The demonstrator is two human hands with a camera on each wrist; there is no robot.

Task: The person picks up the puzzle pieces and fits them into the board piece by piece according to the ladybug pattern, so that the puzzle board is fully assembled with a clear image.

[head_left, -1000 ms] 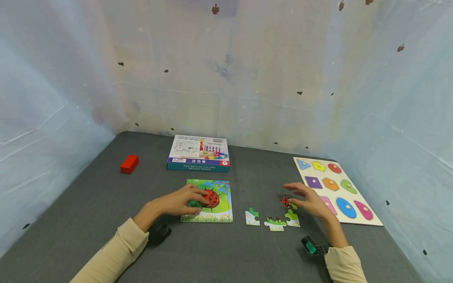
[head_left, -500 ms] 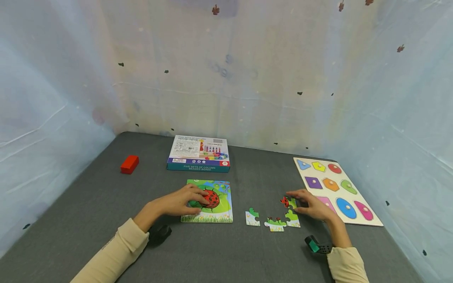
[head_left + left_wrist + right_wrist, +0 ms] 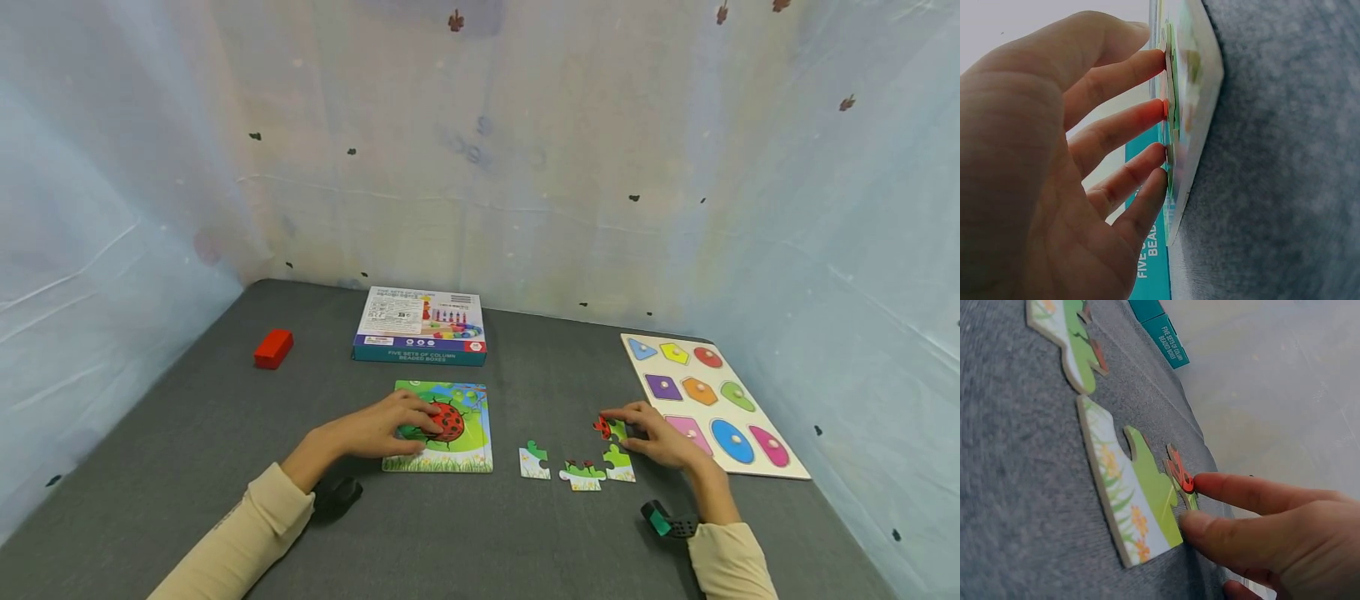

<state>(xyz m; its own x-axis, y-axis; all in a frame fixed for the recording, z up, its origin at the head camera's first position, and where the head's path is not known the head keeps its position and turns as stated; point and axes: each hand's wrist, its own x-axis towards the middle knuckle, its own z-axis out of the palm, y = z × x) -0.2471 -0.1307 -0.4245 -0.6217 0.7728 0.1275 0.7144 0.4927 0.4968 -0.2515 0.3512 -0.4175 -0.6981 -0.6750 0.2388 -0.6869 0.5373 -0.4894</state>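
Observation:
A ladybug jigsaw lies flat on the grey table. My left hand rests on it, and the left wrist view shows its fingertips touching the surface. Further right, my right hand pinches a red-and-green puzzle piece between thumb and index finger. That piece still lies at table level, partly hidden by the fingers. Just below it sits a green corner piece. Beside that lie a bottom-edge piece and another corner piece, a little apart to the left.
Behind the jigsaw stands a flat box of beaded columns. A red block is at the far left. On the right, a shape board with knobbed coloured shapes lies close to my right hand. A pale sheet hangs behind the table.
My right hand has come down onto the red-and-green piece, and its thumb and index finger have closed on it. The left hand has stayed on the jigsaw.

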